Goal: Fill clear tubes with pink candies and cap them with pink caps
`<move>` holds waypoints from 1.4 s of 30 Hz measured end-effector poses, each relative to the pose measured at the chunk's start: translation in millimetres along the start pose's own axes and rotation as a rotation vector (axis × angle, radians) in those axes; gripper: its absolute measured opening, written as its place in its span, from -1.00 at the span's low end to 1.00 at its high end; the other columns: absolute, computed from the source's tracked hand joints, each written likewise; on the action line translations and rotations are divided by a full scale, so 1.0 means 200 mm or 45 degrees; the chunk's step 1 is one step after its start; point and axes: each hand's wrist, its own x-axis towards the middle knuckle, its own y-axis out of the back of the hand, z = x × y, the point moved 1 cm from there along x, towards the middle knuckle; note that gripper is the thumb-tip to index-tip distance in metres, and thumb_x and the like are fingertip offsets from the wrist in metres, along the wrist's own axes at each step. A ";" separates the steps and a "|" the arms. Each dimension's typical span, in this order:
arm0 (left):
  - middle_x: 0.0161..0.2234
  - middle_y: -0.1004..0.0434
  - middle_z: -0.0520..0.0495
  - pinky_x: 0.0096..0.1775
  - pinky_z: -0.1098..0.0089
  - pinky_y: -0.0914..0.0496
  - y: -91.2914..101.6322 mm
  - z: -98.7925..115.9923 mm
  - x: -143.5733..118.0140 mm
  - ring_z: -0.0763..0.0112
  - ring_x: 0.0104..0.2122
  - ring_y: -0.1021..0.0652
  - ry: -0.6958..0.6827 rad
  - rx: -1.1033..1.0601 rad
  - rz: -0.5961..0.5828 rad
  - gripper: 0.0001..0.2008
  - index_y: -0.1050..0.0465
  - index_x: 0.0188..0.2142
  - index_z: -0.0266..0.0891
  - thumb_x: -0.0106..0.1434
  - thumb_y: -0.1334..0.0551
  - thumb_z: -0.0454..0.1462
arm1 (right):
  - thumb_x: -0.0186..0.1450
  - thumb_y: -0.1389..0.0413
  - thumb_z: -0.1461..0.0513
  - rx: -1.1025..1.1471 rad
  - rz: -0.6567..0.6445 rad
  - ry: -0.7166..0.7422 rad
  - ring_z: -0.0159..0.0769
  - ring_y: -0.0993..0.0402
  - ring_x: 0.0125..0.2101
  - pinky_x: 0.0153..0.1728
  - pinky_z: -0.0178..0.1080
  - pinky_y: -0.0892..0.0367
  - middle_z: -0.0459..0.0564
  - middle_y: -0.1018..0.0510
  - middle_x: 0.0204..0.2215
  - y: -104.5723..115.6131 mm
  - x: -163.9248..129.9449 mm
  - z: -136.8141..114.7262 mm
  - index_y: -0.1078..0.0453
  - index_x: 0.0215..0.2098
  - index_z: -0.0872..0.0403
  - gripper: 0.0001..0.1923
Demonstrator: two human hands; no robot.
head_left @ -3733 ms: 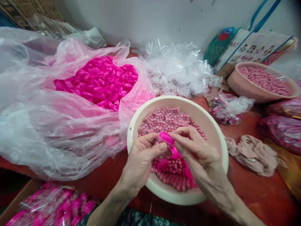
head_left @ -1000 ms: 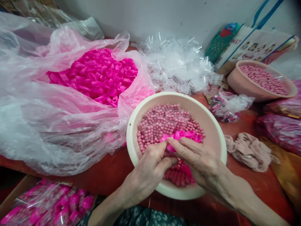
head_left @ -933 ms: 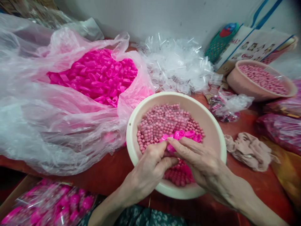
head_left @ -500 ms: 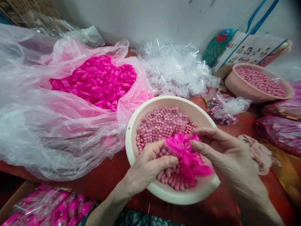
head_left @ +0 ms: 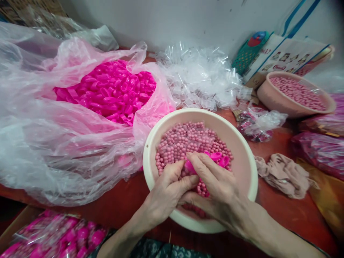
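Note:
My left hand (head_left: 168,191) is closed in a pinch at the near left of the cream bowl (head_left: 147,157), apparently on a small clear plastic bag that is mostly hidden. Close against it, my right hand (head_left: 217,186) is bent over the bowl with its fingertips on a hot-pink plastic piece (head_left: 189,167). More hot-pink pieces (head_left: 221,160) show past the right knuckles, above the beads. Pink beads (head_left: 185,138) lie in the bowl, some packed in clear bags.
A big translucent bag (head_left: 80,139) of hot-pink pieces lies at left. Behind the bowl are clear plastic sleeves (head_left: 201,79). At right stand a bead-filled pink basin (head_left: 285,98) and a crumpled cloth (head_left: 288,175). Filled packs (head_left: 64,236) sit in a box at lower left.
My right hand has moved left and down to meet my left hand, its fingers now over the hot-pink pieces. The cluster of pieces is now mostly covered. My left hand has barely moved.

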 end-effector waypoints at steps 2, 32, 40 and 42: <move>-0.48 -0.23 0.10 -0.46 0.55 -0.18 0.00 0.00 0.00 0.59 -0.50 -0.24 -0.034 0.021 0.002 -0.86 -0.34 -0.33 -0.28 0.22 -0.22 -0.23 | 0.29 -0.06 0.20 -0.015 0.047 -0.014 -0.11 -0.29 0.07 -0.03 -0.17 -0.39 0.21 -0.34 0.03 -0.03 0.00 0.00 -0.06 0.18 0.16 -0.47; -0.42 -0.34 0.09 -0.46 0.61 -0.27 -0.01 0.01 -0.01 0.62 -0.52 -0.33 -0.252 -0.206 0.228 -0.73 -0.26 -0.01 -0.11 0.29 -0.15 -0.23 | 0.14 -0.13 -0.09 -0.058 -0.064 -0.206 -0.28 -0.38 -0.57 -0.56 -0.28 -0.21 -0.02 -0.47 -0.48 -0.01 0.10 0.05 -0.24 -0.06 0.22 -0.39; -0.39 -0.51 0.00 -0.51 0.47 -0.43 0.23 -0.12 -0.25 0.45 -0.56 -0.52 -0.889 0.169 1.115 -0.71 -0.29 -0.02 -0.18 0.25 -0.18 -0.30 | 0.29 -0.08 0.17 -0.014 -0.078 -0.491 -0.39 -0.33 -0.55 -0.53 -0.33 -0.18 -0.12 -0.44 -0.54 0.20 -0.01 0.28 -0.35 -0.31 0.09 -0.87; -0.30 -0.52 -0.04 -0.37 0.40 -0.48 0.33 -0.25 -0.30 0.41 -0.46 -0.55 -0.693 0.376 1.258 -0.67 -0.28 0.03 -0.18 0.26 -0.18 -0.29 | 0.28 -0.08 0.23 -0.051 -0.115 -0.447 -0.34 -0.38 -0.48 -0.47 -0.31 -0.22 -0.08 -0.47 -0.48 0.16 -0.02 0.31 -0.35 -0.37 0.09 -0.91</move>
